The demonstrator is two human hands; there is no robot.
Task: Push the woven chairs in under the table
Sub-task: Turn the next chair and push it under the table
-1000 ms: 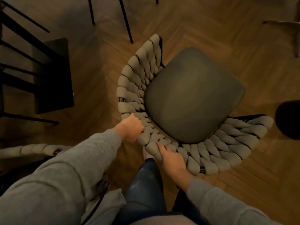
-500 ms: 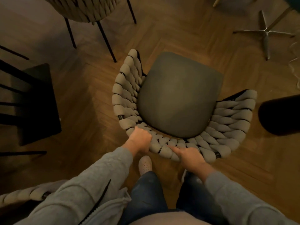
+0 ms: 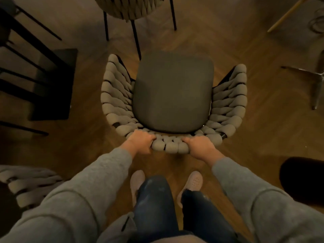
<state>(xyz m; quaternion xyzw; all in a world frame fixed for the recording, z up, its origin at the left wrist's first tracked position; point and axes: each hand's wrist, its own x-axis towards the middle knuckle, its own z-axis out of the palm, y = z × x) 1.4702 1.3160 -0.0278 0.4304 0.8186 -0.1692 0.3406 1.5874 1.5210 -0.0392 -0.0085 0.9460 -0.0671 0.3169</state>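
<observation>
A woven chair [image 3: 172,95] with a grey seat cushion and a curved back of thick beige braid stands on the wooden floor right in front of me, its back toward me. My left hand [image 3: 141,142] grips the braided backrest at its left-middle part. My right hand [image 3: 199,146] grips the same backrest just to the right. Beyond it stands a second woven chair [image 3: 129,7] on thin black legs, cut off by the top edge. A third woven chair [image 3: 26,183] shows at the lower left. No tabletop can be made out.
A dark slatted chair [image 3: 43,81] stands at the left. A chrome star base [image 3: 315,79] and a pale wooden leg [image 3: 287,14] are at the right. A dark round object [image 3: 303,179] sits at the lower right. My feet [image 3: 166,183] are just behind the chair.
The chair has turned from angled to square in front of me. Both hands stayed on the backrest, and the far woven chair has come further into view at the top.
</observation>
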